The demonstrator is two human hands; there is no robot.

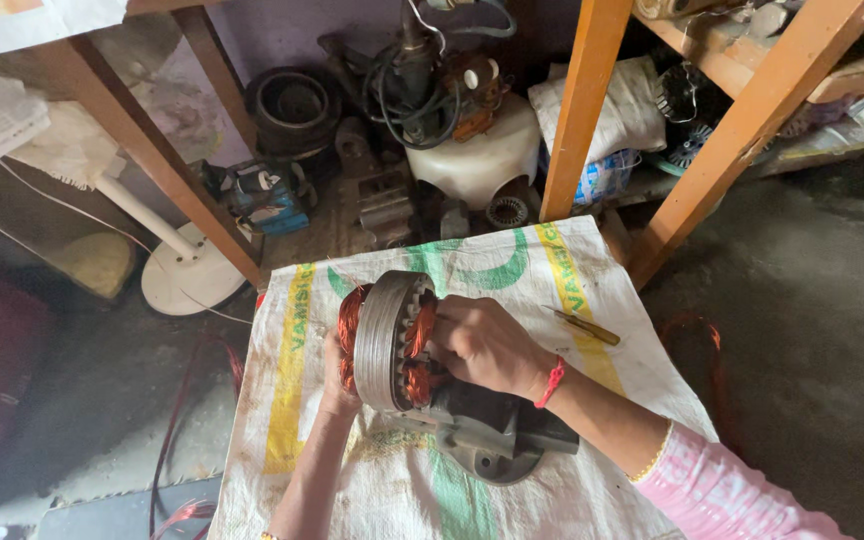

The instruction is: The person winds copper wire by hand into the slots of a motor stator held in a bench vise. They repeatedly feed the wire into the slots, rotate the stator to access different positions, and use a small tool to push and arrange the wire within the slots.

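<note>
At the centre of the frame, on a white woven sack (352, 470) with green and yellow print, a round grey metal stator with copper windings (389, 340) is held upright. It is gripped from the left by the left hand (337, 375), while the right hand (487, 345) is closed on its right-side windings. A yellow-handled tool (582, 325) lies further right.

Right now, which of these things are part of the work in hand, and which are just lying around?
In hand:
motor stator, with copper windings
left hand steadying it
right hand, fingers at the windings
dark metal housing beneath
woven sack underneath

Lying about:
small tool on the sack
white fan base
old motor parts
</note>
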